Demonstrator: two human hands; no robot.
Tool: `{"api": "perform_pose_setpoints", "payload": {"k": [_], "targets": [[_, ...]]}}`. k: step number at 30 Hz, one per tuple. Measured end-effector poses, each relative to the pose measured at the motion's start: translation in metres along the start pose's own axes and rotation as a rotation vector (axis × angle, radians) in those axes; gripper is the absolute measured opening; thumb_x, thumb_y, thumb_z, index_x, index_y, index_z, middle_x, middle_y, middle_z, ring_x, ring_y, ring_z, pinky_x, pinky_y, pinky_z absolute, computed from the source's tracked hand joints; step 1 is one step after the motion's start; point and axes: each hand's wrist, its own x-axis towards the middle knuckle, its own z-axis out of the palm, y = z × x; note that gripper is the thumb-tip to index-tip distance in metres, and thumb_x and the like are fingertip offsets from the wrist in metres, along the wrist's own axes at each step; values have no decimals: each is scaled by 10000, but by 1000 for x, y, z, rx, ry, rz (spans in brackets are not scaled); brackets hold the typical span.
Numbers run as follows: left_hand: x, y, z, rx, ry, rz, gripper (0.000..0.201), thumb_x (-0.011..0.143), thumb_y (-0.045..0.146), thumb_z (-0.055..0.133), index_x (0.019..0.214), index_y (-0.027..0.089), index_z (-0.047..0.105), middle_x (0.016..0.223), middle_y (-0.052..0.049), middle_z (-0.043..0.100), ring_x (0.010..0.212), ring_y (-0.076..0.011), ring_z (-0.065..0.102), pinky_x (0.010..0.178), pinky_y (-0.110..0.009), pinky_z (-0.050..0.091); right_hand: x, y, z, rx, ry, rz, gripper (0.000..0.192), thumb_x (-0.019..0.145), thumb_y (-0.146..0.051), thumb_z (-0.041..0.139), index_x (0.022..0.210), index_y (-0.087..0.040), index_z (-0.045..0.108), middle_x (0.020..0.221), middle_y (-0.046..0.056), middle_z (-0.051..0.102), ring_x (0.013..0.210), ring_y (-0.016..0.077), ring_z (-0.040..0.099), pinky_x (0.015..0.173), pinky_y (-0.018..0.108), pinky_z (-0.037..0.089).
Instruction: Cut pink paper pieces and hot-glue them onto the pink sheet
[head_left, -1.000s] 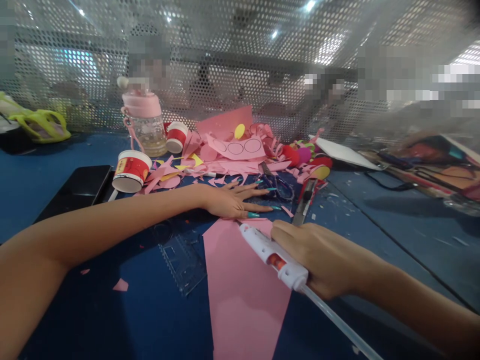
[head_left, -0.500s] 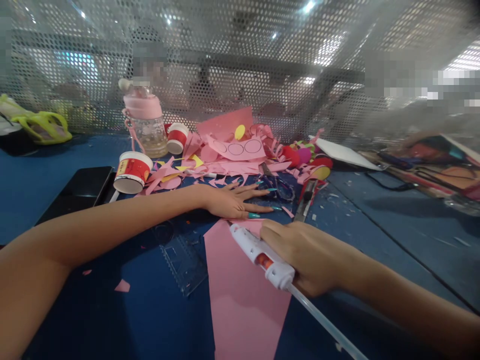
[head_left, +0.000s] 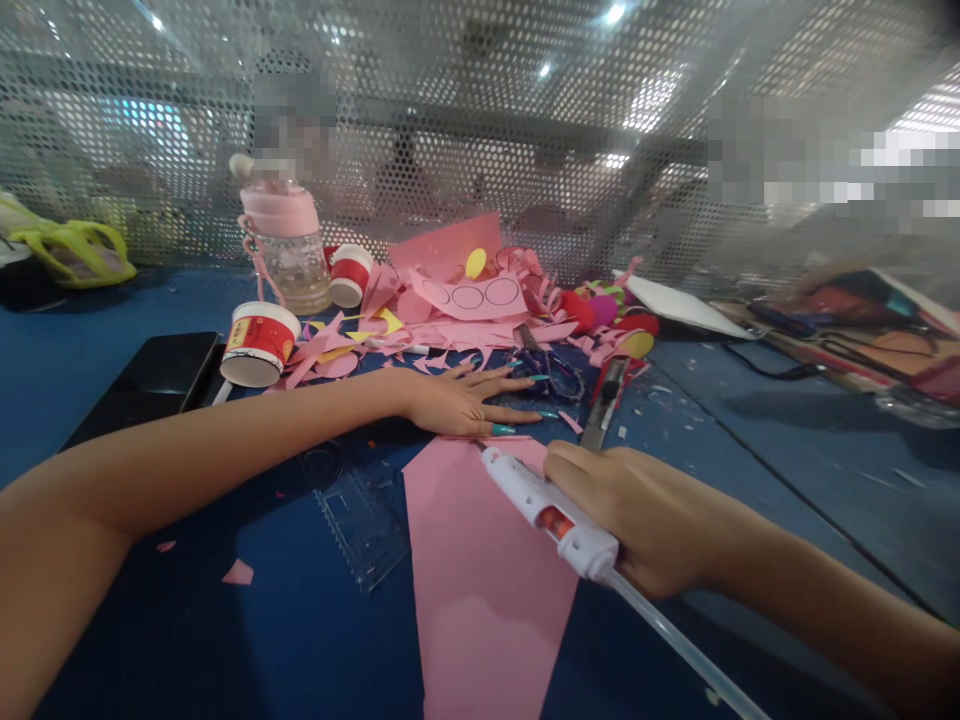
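A long piece of pink paper [head_left: 487, 590] lies on the blue table, narrower toward me. At its far edge my left hand [head_left: 461, 403] rests flat with fingers stretched to the right. My right hand [head_left: 626, 515] is wrapped round a white glue gun [head_left: 551, 510], its nozzle just below my left thumb, by the paper's top edge. A clear glue stick [head_left: 675, 640] sticks out of the gun's back. Just beyond my right hand lies a utility knife [head_left: 606, 400]. Past my left fingertips are scissors [head_left: 551, 370], partly hidden.
Pink paper scraps [head_left: 450, 325] are heaped at the back. To the left stand a pink-lidded bottle [head_left: 285, 245] and paper cups [head_left: 259, 345] beside a black phone [head_left: 150, 380]. A clear ruler [head_left: 360, 525] lies left of the paper. A perforated metal screen [head_left: 450, 120] closes the far side.
My right hand has moved the glue gun to the right, its nozzle sliding along the paper's far edge. My left hand stays flat in nearly the same place.
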Motion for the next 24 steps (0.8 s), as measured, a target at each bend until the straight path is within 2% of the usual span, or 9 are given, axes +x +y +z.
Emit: {"api": "perform_pose_setpoints", "payload": {"k": [7, 15, 20, 24], "targets": [[-2, 3, -3, -11, -25, -22, 531, 884, 445, 245, 1384, 373, 79, 1489, 32, -108, 1347, -247, -120, 1042, -557, -22, -12, 4, 2, 3, 31, 29, 64, 701, -227, 442, 751, -188, 442, 708, 61, 559, 500, 157, 497, 453, 274, 235], [-4, 6, -4, 7, -26, -29, 517, 897, 424, 212, 1391, 349, 76, 1487, 24, -122, 1349, -234, -116, 1053, -536, -9, -24, 17, 14, -3, -8, 73, 61, 718, -214, 428, 774, -189, 432, 774, 97, 571, 530, 184, 527, 464, 300, 257], [-2, 5, -3, 11, -25, -24, 531, 892, 415, 231, 1388, 363, 47, 1487, 28, -119, 1349, -242, -112, 1047, -552, -6, -32, 20, 17, -6, -1, 121, 43, 721, -223, 420, 758, -201, 425, 745, 97, 563, 496, 196, 508, 446, 308, 226], [-2, 5, -3, 21, -19, -27, 538, 890, 399, 241, 1389, 358, 43, 1490, 17, -107, 1349, -243, -111, 1040, -565, 2, -39, 22, 14, 22, 20, 137, 37, 734, -230, 413, 764, -208, 419, 724, 78, 555, 485, 185, 488, 450, 306, 256]]}}
